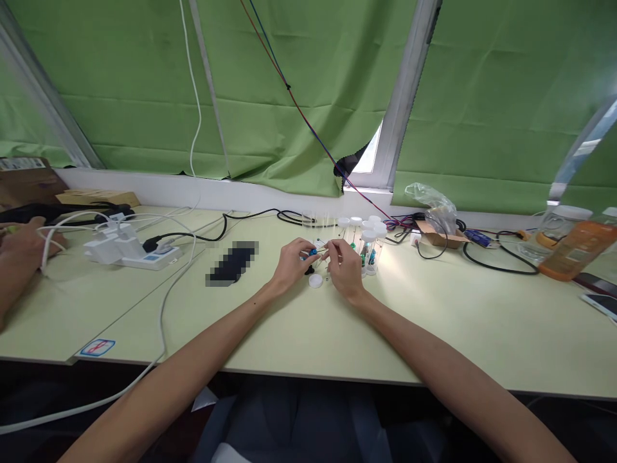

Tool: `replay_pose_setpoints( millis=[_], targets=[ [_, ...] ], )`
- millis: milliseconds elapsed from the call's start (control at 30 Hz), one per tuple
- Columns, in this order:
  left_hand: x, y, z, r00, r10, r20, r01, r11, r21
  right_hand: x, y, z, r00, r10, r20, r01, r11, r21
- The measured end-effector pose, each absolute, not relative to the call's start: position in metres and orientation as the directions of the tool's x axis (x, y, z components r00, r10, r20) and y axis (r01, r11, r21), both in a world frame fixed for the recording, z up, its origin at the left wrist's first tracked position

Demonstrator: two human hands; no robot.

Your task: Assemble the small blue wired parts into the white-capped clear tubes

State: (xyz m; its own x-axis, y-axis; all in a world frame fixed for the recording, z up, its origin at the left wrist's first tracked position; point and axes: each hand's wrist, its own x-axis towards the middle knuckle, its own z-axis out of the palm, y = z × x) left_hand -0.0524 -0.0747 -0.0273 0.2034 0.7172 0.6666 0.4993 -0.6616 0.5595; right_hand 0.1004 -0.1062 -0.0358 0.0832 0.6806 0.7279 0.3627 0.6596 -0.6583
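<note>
My left hand (292,262) is closed, with a small blue piece (313,252) between thumb and fingers; its exact kind is too small to tell. Right beside it, my right hand (344,265) has its fingers pinched together around something thin that I cannot make out. A white round cap (315,281) lies on the table just below and between the hands. Close to the right hand stand several clear tubes with white lids (369,236), and small green and blue pieces show inside some. A small black thing (309,271) sits under the left fingers.
A white power strip with plugs (144,254) and white cables lies left, near another person's hand (29,247). A partly blurred dark object (236,260) is left of my hands. Rightward are a cardboard box (438,236), an orange bottle (578,251) and a phone (602,305).
</note>
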Motion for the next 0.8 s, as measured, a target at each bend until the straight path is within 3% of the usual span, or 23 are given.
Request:
replay_pose_setpoints(
  millis=[800],
  targets=[
    [-0.05,-0.0771,-0.0285,0.255,0.698,0.669,0.525,-0.681,0.51,0.1034,-0.1027,-0.0379,0.03,0.636,0.771,0.48,0.668,-0.569]
  ],
)
